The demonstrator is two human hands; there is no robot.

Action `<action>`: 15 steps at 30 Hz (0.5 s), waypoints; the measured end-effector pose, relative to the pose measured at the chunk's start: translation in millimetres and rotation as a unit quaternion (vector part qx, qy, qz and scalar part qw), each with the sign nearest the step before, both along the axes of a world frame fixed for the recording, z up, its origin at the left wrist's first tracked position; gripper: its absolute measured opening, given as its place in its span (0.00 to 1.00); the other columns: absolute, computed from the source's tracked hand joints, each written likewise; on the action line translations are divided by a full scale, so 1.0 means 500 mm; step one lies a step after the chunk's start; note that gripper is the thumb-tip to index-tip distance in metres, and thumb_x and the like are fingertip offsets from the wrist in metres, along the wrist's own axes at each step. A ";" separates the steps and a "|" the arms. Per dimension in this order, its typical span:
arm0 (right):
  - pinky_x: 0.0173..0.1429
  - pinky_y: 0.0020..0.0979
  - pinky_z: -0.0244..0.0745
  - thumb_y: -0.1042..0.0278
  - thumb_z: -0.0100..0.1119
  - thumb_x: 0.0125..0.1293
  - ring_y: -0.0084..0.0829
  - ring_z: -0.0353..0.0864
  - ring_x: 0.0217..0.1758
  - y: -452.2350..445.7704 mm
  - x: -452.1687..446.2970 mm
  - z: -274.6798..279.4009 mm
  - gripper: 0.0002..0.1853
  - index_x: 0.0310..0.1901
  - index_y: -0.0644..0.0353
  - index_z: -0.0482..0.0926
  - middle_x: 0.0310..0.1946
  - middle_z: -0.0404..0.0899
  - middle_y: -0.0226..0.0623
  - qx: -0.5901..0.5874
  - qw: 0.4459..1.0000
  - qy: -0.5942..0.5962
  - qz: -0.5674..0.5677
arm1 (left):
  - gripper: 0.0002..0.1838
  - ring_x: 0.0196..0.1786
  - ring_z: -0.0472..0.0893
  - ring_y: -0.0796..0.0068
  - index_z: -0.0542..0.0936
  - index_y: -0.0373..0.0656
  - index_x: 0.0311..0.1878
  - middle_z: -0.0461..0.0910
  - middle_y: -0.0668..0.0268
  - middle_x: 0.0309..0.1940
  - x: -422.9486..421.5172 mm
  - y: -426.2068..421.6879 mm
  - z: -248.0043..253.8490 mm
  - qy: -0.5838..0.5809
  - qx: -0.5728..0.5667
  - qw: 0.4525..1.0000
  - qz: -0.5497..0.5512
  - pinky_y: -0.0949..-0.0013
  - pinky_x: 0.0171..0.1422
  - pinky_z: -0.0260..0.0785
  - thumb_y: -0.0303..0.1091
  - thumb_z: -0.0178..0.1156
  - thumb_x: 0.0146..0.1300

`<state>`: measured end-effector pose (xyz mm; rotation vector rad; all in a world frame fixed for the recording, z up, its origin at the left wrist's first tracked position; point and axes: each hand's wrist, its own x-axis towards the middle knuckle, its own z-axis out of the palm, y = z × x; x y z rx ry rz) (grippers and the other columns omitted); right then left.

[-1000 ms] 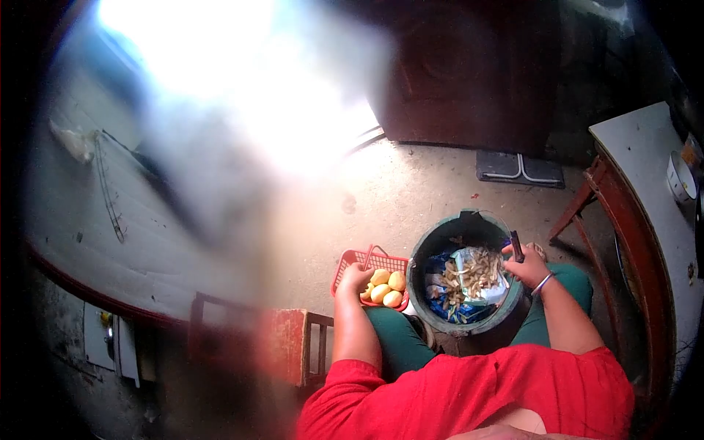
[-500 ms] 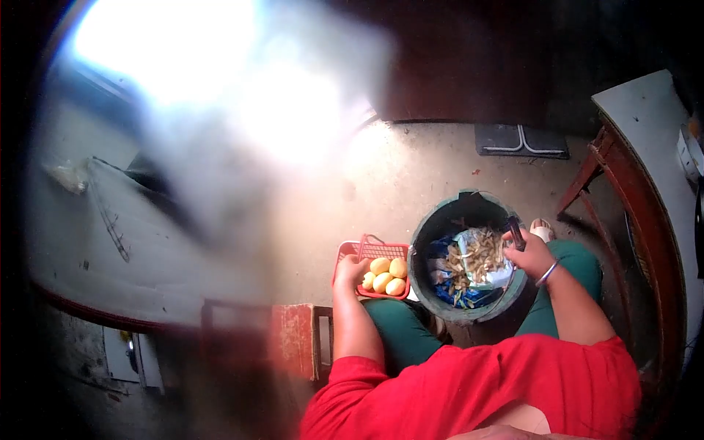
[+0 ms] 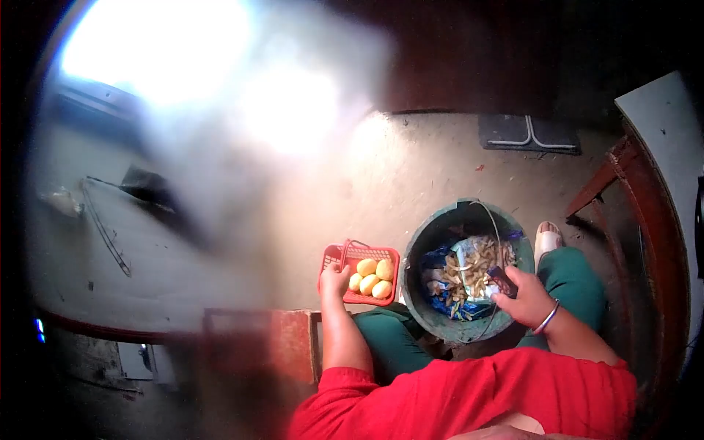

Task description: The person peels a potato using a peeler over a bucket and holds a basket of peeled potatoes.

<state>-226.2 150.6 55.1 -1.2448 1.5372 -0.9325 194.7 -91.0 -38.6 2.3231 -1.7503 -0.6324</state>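
Observation:
A red plastic basket holds several yellow, rounded pieces of produce. My left hand is closed on the basket's handle at its left side. My right hand grips a dark-handled tool over the right part of a green bucket. Whether the tool has a blade cannot be made out. Inside the bucket lie pale brown peelings on blue and white plastic. A thin wire handle crosses the bucket's right side.
A table with a reddish edge stands at left, a wooden stool near my left arm. At right is another table with brown legs. A dark mat lies on the floor ahead. Glare blurs the upper left.
The basket, with my left hand on it, has shifted left in view. My right hand has moved lower over the bucket, and the tool now tilts left. The camera view has shifted too.

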 end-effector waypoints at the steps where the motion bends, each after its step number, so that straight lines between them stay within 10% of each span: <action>1: 0.37 0.34 0.71 0.66 0.62 0.53 0.33 0.76 0.29 0.001 -0.001 0.001 0.14 0.38 0.65 0.73 0.26 0.76 0.43 0.003 1.000 -0.004 0.000 | 0.21 0.42 0.81 0.60 0.79 0.37 0.43 0.81 0.51 0.38 0.009 -0.004 -0.010 -0.004 0.003 1.000 0.000 0.63 0.48 0.71 0.44 0.61 0.52; 15: 0.37 0.35 0.73 0.72 0.60 0.53 0.40 0.80 0.31 0.002 -0.033 -0.006 0.18 0.47 0.64 0.72 0.29 0.78 0.46 0.011 0.999 -0.051 0.012 | 0.21 0.43 0.81 0.58 0.80 0.35 0.43 0.81 0.49 0.37 -0.008 -0.026 -0.025 -0.024 0.017 1.000 -0.003 0.63 0.48 0.72 0.42 0.63 0.51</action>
